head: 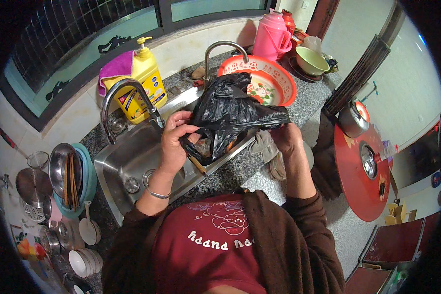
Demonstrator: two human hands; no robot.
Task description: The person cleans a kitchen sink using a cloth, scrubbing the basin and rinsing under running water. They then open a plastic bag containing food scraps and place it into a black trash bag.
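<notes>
A black plastic bag (228, 106) is stretched between my two hands over the right part of the stainless steel sink (132, 156). My left hand (176, 141) pinches the bag's edge on its left side, at an opening through which some contents show dimly. At the right, my right hand (288, 137) grips a gathered end of the bag; its fingertips are partly hidden. Below the opening a thin brown stick-like piece (197, 165) pokes out over the sink's front rim. A grey cloth (266, 145) hangs by the counter edge near my right hand.
Two curved faucets (123, 82) rise behind the sink, beside a yellow pump jug (143, 84) with a purple cloth. A red-rimmed enamel basin (286, 79) and a pink thermos (272, 35) stand behind the bag. Bowls (84, 262) and chopsticks (71, 180) are at left, a round red table (352, 176) at right.
</notes>
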